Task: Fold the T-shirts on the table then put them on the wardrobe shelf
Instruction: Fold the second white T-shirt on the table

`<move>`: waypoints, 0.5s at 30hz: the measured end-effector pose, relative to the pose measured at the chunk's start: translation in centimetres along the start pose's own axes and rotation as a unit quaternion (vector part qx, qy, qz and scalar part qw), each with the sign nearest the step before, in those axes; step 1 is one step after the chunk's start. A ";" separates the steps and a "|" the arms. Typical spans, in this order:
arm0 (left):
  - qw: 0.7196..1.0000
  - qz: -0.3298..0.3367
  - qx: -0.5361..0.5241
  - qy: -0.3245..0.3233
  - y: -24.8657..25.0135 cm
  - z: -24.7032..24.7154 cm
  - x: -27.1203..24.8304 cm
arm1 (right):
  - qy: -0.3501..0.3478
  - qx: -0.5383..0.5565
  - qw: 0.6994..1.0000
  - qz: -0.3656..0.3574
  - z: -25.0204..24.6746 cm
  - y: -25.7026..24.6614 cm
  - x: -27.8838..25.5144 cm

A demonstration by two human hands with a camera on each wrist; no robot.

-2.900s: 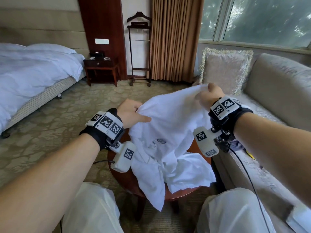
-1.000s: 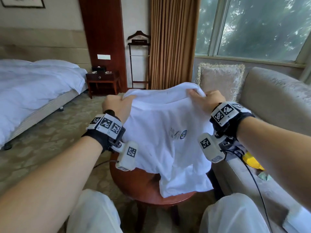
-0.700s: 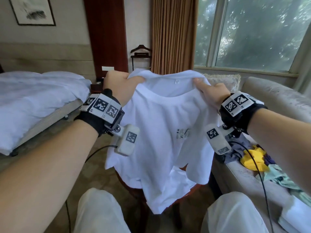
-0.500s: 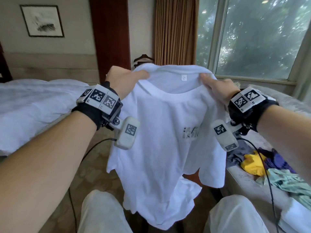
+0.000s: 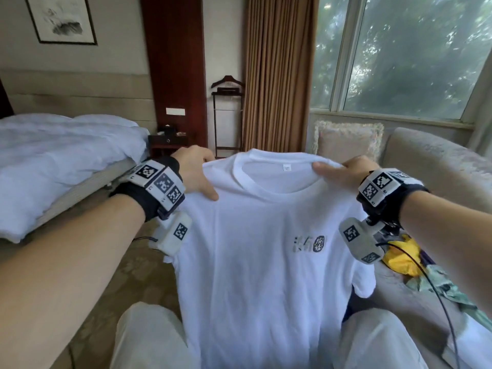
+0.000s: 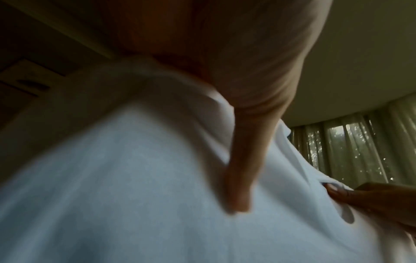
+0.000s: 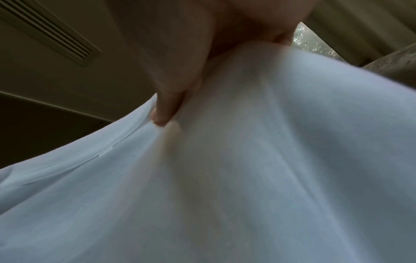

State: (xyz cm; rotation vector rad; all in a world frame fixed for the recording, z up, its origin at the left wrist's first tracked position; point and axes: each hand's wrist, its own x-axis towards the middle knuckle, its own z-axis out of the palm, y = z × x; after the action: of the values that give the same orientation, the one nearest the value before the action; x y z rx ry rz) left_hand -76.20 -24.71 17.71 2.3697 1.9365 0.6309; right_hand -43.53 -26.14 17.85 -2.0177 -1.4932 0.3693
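Observation:
A white T-shirt (image 5: 253, 262) with a small chest print hangs spread out in front of me, front side facing me, collar up. My left hand (image 5: 198, 173) pinches its left shoulder, thumb over the front. My right hand (image 5: 343, 171) pinches the right shoulder the same way. The shirt's hem drops between my knees and hides the table. In the left wrist view the thumb (image 6: 241, 169) presses on the white T-shirt (image 6: 112, 195). In the right wrist view the thumb (image 7: 166, 106) grips a fold of the white T-shirt (image 7: 270, 160).
A sofa (image 5: 439, 169) with a fringed cushion (image 5: 348, 139) is at the right; a heap of coloured clothes (image 5: 404, 257) lies on its seat. A bed (image 5: 53, 150) stands at the left, a nightstand (image 5: 169, 141) and valet stand (image 5: 227, 115) behind.
Both hands lifted the shirt off the round table, shook it open and now hold it by the shoulders, slightly lower than half a second ago. My view tilted up.

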 end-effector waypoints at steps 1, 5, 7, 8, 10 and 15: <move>1.000 -0.007 -0.007 -0.009 -0.7 1.0 0.6 | -0.001 -0.006 1.000 0.005 0.6 0.2 0.5; 0.993 -0.065 -0.095 0.036 -3.5 5.1 2.6 | -0.004 -0.039 0.999 0.019 4.1 1.0 2.9; 0.981 -0.104 -0.150 0.067 -4.9 7.2 3.6 | -0.012 -0.040 0.999 0.023 6.0 1.6 4.4; 0.975 -0.124 -0.166 0.078 -5.9 8.3 4.2 | -0.024 -0.026 0.999 0.026 6.9 1.8 5.0; 0.964 -0.163 -0.193 0.088 -7.4 10.4 5.4 | -0.056 0.006 0.998 0.037 8.5 2.1 6.4; 0.946 -0.236 -0.207 0.078 -9.9 15.2 8.1 | -0.104 0.043 0.992 0.054 13.2 2.8 11.0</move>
State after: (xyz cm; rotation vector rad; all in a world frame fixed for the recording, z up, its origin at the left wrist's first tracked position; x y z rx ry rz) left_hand -79.42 -11.14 3.56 1.5790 2.0631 1.0738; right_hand -44.97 -12.52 7.19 -2.0463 -1.4667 0.6961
